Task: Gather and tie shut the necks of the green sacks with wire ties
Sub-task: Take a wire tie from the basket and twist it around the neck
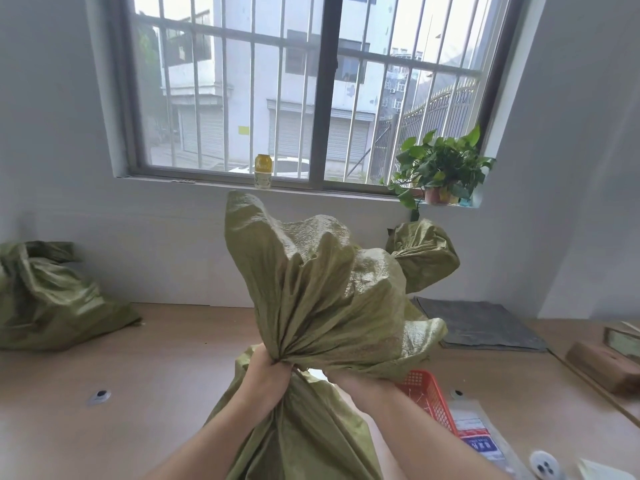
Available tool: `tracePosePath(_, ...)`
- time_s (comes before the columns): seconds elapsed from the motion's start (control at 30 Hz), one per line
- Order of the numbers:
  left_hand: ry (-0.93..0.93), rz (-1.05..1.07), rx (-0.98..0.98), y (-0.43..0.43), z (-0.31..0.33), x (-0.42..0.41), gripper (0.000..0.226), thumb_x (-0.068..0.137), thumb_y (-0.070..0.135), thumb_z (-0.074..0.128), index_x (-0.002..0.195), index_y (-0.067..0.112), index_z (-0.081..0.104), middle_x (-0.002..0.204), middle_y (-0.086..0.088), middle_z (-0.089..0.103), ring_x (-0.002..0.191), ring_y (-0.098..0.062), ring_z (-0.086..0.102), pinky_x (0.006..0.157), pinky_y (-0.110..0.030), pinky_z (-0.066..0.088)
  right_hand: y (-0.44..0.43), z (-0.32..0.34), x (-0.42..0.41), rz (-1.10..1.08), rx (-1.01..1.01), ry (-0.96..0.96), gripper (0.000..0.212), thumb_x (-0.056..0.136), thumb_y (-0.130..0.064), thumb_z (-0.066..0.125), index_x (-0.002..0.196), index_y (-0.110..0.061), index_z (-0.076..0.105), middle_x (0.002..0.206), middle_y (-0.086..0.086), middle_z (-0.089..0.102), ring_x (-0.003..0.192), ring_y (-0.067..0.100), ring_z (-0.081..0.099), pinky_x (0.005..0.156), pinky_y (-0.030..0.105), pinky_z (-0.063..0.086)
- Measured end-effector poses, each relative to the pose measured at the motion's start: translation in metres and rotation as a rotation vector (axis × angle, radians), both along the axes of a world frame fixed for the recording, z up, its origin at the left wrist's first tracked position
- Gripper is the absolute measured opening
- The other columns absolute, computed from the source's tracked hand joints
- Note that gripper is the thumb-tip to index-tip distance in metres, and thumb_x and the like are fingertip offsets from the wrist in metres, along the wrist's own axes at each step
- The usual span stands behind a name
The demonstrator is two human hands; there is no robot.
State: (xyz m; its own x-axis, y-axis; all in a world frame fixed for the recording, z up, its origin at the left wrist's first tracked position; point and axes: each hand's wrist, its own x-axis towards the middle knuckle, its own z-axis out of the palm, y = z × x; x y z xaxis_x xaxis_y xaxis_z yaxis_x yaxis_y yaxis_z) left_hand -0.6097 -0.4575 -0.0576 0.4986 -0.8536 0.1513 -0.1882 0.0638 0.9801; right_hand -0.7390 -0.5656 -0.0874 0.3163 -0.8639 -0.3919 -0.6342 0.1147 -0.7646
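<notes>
The fingers of the left hand (265, 375) are wrapped tight around the gathered neck of the sack (311, 289), just where the pleats of green cloth are drawn together. The right hand (353, 379) is pressed against the same neck from the other side, under the flared cloth; its fingers are mostly hidden by the folds, so whether they are closed on the cloth cannot be told. Above the two hands the mouth of the sack is fanned out in a wide ruffle, while its body is hung down between the forearms, in front of the table (156, 375).

Just right of the right wrist, a red basket (429, 396) is seen on the table, partly covered by the sack, with a printed plastic packet (481, 438) beside it. A second sack (52, 299) is slumped at the far left of the table, its top loose. A third one (426, 254) is seen behind the ruffle, its neck pinched in. A grey mat (481, 323) is laid near the wall. On the sill of the barred window (311, 84), a yellow jar (264, 171) and a potted plant (440, 168) are stood well apart.
</notes>
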Motion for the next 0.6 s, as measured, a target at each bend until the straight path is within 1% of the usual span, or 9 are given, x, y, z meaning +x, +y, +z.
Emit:
tracePosePath(0.07, 0.010, 0.005, -0.014, 0.000, 0.002, -0.002, 0.048, 0.091, -0.016, 0.046, 0.079, 0.022, 0.072, 0.073, 0.010, 0.074, 0.072, 0.007, 0.066, 0.061, -0.007, 0.050, 0.004, 0.015, -0.001, 0.034, 0.006, 0.019, 0.034, 0.107, -0.027, 0.044, 0.075, -0.029, 0.034, 0.082, -0.011, 0.033, 0.103, 0.014, 0.034, 0.091, 0.023, 0.029)
tracePosePath(0.13, 0.017, 0.004, -0.024, -0.001, 0.003, -0.003, 0.046, 0.093, -0.014, 0.048, 0.082, 0.024, 0.072, 0.079, 0.009, 0.073, 0.072, 0.011, 0.065, 0.060, -0.005, 0.048, 0.000, 0.011, -0.002, 0.070, 0.032, -0.003, 0.033, 0.102, -0.023, 0.050, 0.072, -0.027, 0.036, 0.079, -0.008, 0.034, 0.082, 0.009, 0.039, 0.083, 0.023, 0.035)
tracePosePath(0.2, 0.027, -0.016, -0.022, -0.004, 0.001, -0.001, 0.043, 0.094, -0.012, 0.049, 0.085, 0.023, 0.073, 0.086, 0.006, 0.074, 0.076, 0.005, 0.067, 0.060, -0.008, 0.049, 0.002, 0.011, 0.001, 0.088, 0.104, -0.011, 0.025, 0.073, -0.030, 0.071, 0.074, -0.023, 0.048, 0.088, 0.002, 0.048, 0.080, 0.013, 0.046, 0.085, 0.024, 0.041)
tracePosePath(0.27, 0.048, -0.024, -0.011, -0.007, -0.002, 0.002, 0.039, 0.095, -0.008, 0.053, 0.087, 0.024, 0.073, 0.089, 0.005, 0.075, 0.082, -0.002, 0.068, 0.063, -0.010, 0.050, -0.011, -0.003, 0.003, 0.008, 0.101, -0.119, 0.028, 0.041, -0.035, 0.071, 0.064, -0.025, 0.058, 0.096, 0.007, 0.055, 0.087, 0.022, 0.051, 0.093, 0.036, 0.045)
tracePosePath(0.3, 0.053, -0.032, -0.013, -0.008, -0.002, 0.004, 0.037, 0.095, -0.006, 0.055, 0.089, 0.025, 0.073, 0.089, 0.006, 0.075, 0.082, -0.001, 0.068, 0.063, -0.010, 0.051, -0.021, -0.014, 0.004, 0.006, 0.092, -0.180, 0.017, 0.044, -0.035, 0.071, 0.052, -0.026, 0.059, 0.090, 0.007, 0.055, 0.082, 0.021, 0.049, 0.097, 0.042, 0.045)
tracePosePath(0.37, 0.066, -0.044, -0.024, -0.010, -0.003, 0.005, 0.036, 0.096, -0.003, 0.059, 0.092, 0.030, 0.074, 0.092, 0.009, 0.076, 0.086, 0.003, 0.069, 0.065, -0.010, 0.051, -0.026, -0.018, 0.005, 0.026, 0.108, -0.178, 0.021, 0.058, -0.038, 0.071, 0.042, -0.027, 0.063, 0.081, -0.002, 0.048, 0.073, 0.015, 0.039, 0.103, 0.046, 0.041)
tracePosePath(0.43, 0.075, -0.051, -0.021, -0.013, -0.006, 0.007, 0.034, 0.095, -0.001, 0.062, 0.093, 0.031, 0.076, 0.095, 0.007, 0.078, 0.093, -0.005, 0.071, 0.072, -0.017, 0.055, -0.009, 0.001, -0.002, 0.066, 0.166, -0.189, 0.017, 0.072, -0.041, 0.071, 0.058, -0.033, 0.067, 0.084, -0.007, 0.046, 0.073, 0.010, 0.040, 0.092, 0.032, 0.042)
tracePosePath(0.5, 0.093, -0.056, -0.013, -0.016, -0.009, 0.011, 0.033, 0.094, -0.002, 0.063, 0.094, 0.027, 0.079, 0.098, 0.004, 0.080, 0.098, -0.013, 0.073, 0.082, -0.032, 0.060, -0.009, 0.001, -0.003, 0.085, 0.152, -0.191, 0.023, 0.100, -0.024, 0.059, 0.078, -0.030, 0.061, 0.088, -0.010, 0.051, 0.076, 0.001, 0.045, 0.079, 0.015, 0.043)
tracePosePath(0.6, 0.120, -0.073, 0.009, -0.018, -0.012, 0.015, 0.033, 0.092, -0.003, 0.064, 0.101, 0.025, 0.080, 0.103, -0.002, 0.079, 0.102, -0.023, 0.074, 0.092, -0.051, 0.059, -0.023, -0.013, -0.001, 0.027, 0.124, -0.286, 0.040, 0.105, -0.002, 0.048, 0.073, -0.020, 0.064, 0.078, -0.005, 0.056, 0.068, 0.004, 0.045, 0.074, 0.018, 0.042)
